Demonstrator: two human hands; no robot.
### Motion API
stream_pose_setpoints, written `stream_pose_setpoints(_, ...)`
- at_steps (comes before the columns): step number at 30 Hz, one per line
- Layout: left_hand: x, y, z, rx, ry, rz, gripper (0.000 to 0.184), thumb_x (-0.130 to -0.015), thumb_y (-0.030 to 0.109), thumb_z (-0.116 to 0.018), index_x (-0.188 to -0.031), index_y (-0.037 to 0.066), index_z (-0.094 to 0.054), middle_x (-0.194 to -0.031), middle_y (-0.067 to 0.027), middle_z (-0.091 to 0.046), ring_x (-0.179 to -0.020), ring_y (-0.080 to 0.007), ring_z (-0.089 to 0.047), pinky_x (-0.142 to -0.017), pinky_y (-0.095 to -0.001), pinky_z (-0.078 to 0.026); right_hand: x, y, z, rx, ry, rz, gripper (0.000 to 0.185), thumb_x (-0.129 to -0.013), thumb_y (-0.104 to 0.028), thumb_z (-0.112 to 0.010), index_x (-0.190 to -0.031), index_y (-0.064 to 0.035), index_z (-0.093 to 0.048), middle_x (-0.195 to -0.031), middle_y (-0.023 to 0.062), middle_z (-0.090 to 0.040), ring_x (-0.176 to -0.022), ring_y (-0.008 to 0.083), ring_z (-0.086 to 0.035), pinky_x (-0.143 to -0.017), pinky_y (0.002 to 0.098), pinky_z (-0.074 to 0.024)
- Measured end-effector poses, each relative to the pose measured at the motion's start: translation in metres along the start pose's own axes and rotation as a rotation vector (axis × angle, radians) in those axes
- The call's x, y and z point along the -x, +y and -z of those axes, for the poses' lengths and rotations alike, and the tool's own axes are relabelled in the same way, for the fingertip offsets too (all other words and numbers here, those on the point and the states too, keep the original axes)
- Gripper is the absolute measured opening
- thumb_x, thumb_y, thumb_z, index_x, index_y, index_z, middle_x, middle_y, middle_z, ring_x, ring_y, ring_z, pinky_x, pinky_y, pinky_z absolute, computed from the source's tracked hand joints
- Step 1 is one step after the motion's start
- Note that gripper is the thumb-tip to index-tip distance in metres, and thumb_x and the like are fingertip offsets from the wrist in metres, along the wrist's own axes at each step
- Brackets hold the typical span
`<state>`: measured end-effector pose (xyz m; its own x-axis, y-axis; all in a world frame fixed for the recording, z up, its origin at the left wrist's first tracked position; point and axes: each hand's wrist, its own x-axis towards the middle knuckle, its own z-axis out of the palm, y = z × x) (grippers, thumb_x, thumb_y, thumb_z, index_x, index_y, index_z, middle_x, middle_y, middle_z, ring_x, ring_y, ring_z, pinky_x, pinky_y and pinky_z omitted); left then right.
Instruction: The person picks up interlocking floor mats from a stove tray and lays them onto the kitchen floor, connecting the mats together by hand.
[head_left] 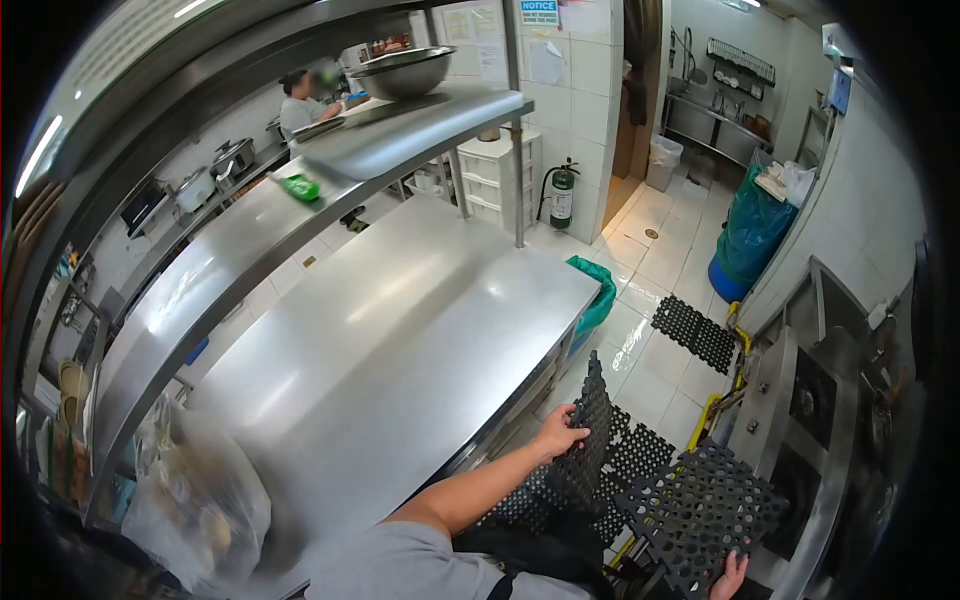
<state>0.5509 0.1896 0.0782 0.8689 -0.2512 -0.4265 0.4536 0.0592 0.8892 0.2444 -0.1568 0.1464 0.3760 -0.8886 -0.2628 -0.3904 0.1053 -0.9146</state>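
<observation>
My left hand (560, 432) grips the edge of a black perforated rubber mat (592, 445), which stands tilted up beside the steel table. At the lower right, my right hand (730, 576) is closed on the near edge of another raised stretch of black rubber matting (700, 505), close to the stove. Whether the two raised parts belong to one mat, I cannot tell. Between them, a holed floor mat (635, 450) lies on the white tiles.
A steel table (400, 350) with an overhead shelf (400, 140) runs along my left. The stove (775, 410) and a yellow pipe (705, 420) are at right. Further off are another floor mat (693, 333), a blue bin (735, 250), an extinguisher (562, 195) and a person (300, 105).
</observation>
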Motion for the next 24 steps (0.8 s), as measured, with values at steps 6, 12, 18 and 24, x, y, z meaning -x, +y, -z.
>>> stream_pose_setpoints(6,-0.11,0.033,-0.06,-0.095,-0.063,-0.017,0.038,-0.083,0.0,-0.064,-0.118,0.003,-0.051,-0.085,-0.0086,-0.068,-0.061,-0.0171,-0.067,-0.042,-0.0291,-0.049,-0.12,-0.051,-0.061,-0.203,-0.056,-0.008,0.044,-0.089,-0.018,-0.062,-0.131,-0.015,-0.05,-0.098,0.0013,-0.064,-0.075,0.0123,-0.06,-0.048,0.0276,-0.0457)
stream_pose_setpoints(12,-0.186,0.085,-0.11,-0.099,-0.005,0.002,0.029,-0.084,0.0,-0.065,-0.111,0.006,-0.056,-0.091,-0.0044,-0.066,-0.076,-0.0142,-0.065,-0.054,-0.0308,-0.053,-0.231,-0.089,-0.107,-0.26,-0.101,0.026,0.034,-0.088,-0.011,-0.062,-0.121,-0.0111,-0.054,-0.089,0.0027,-0.063,-0.061,0.0138,-0.06,-0.043,0.0258,-0.048)
stream_pose_setpoints(18,-0.254,0.11,-0.133,-0.091,0.121,-0.092,0.026,-0.083,-0.003,-0.066,-0.107,0.002,-0.058,-0.085,-0.001,-0.063,-0.073,-0.0114,-0.06,-0.067,-0.0265,-0.051,-0.316,-0.113,-0.163,-0.259,-0.191,-0.05,0.028,-0.088,-0.009,-0.061,-0.115,-0.0073,-0.054,-0.088,0.0029,-0.063,-0.062,0.013,-0.061,-0.043,0.025,-0.048)
stream_pose_setpoints(24,-0.358,0.135,-0.157,-0.012,0.179,-0.078,0.028,-0.086,-0.005,-0.061,-0.113,0.001,-0.055,-0.09,-0.0061,-0.063,-0.069,-0.0172,-0.062,-0.064,-0.0314,-0.055,-0.387,-0.134,-0.243,-0.239,-0.224,-0.111,0.029,-0.088,-0.008,-0.062,-0.116,-0.0047,-0.054,-0.091,0.0046,-0.065,-0.064,0.0137,-0.062,-0.042,0.0267,-0.0483)
